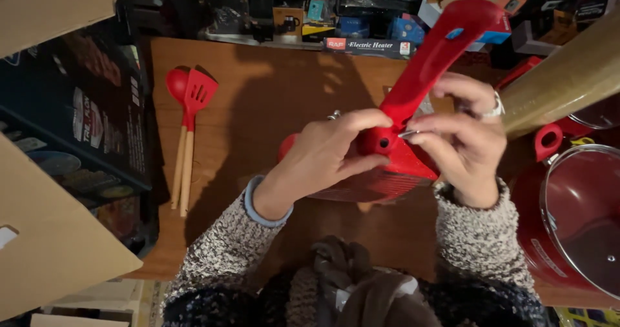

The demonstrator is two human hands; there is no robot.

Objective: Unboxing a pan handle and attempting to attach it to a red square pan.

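Note:
I hold a red frying pan (394, 172) upside down over a wooden table (271, 107), its long red handle (439, 56) pointing up and away. My left hand (323, 159) grips the pan where the handle joins the body. My right hand (462, 130), a ring on one finger, pinches a thin metal piece (408, 133) at that same joint beside the left thumb. Both sleeves are speckled knit.
Two red utensils with wooden handles (187, 133), a spoon and a slotted turner, lie at the table's left. A red pot with a glass lid (575, 217) stands at right. Cardboard flaps (45, 236) and a printed box (97, 114) sit left; packaged goods (368, 17) crowd the back.

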